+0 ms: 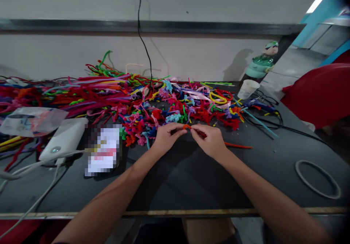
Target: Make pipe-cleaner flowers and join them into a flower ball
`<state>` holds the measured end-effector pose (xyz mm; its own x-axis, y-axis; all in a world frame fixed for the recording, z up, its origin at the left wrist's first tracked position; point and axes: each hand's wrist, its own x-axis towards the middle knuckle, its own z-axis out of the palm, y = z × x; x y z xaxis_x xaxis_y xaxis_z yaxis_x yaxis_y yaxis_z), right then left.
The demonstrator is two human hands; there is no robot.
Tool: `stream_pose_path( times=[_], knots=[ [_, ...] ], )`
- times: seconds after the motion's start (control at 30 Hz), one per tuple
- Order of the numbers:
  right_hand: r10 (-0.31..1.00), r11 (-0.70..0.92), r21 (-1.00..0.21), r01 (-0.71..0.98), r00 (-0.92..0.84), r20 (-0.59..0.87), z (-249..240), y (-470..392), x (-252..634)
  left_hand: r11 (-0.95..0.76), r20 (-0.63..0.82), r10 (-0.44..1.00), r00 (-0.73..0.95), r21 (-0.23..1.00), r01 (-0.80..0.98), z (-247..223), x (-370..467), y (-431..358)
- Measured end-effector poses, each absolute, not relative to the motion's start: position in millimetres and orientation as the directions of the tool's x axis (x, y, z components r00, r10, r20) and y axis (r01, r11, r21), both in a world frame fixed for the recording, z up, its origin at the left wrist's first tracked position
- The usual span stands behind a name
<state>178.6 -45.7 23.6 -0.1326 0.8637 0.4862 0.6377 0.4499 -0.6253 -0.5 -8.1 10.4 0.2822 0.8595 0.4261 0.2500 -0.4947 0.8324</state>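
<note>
both hands [167, 136] pinching a bent orange pipe cleaner [187, 126], fingers [199, 129] curled in, tips close together

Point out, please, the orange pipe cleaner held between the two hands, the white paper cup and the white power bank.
Orange pipe cleaner [186, 126]: head view, on its small arched section.
White paper cup [247, 90]: head view, on its side wall.
White power bank [67, 134]: head view, on its upper face.
</note>
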Motion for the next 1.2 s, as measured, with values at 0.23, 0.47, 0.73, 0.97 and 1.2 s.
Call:
stream_pose_path(
  times=[0.23,0.47,0.73,0.97,1.2],
  knots=[
    [0.859,0.467,-0.635,0.616,-0.147,0.49,24.1,-46.4,178.6,-0.784,0.714,0.601,0.359,0.439,0.44,13.7,0.4,-15.8],
    [0.871,0.477,-0.615,0.628,-0.243,0.427,26.3,-42.9,181.9,-0.875,0.783,0.424,0.456,0.225,0.428,5.4,1.0,-14.7],
    [0.881,0.473,-0.701,0.534,-0.296,0.369,27.2,-43.8,177.3,-0.872,0.74,0.45,0.499,0.245,0.423,-0.8,-5.3,-3.9],
    [0.912,0.409,-0.81,0.421,-0.148,0.383,11.9,-36.8,180.7,-0.864,0.727,0.43,0.535,0.161,0.477,8.0,-4.8,-8.4],
    [0.916,0.402,-0.821,0.406,-0.176,0.361,13.5,-35.8,180.0,-0.843,0.722,0.465,0.512,0.185,0.505,7.5,-8.8,-11.9]
  ],
)
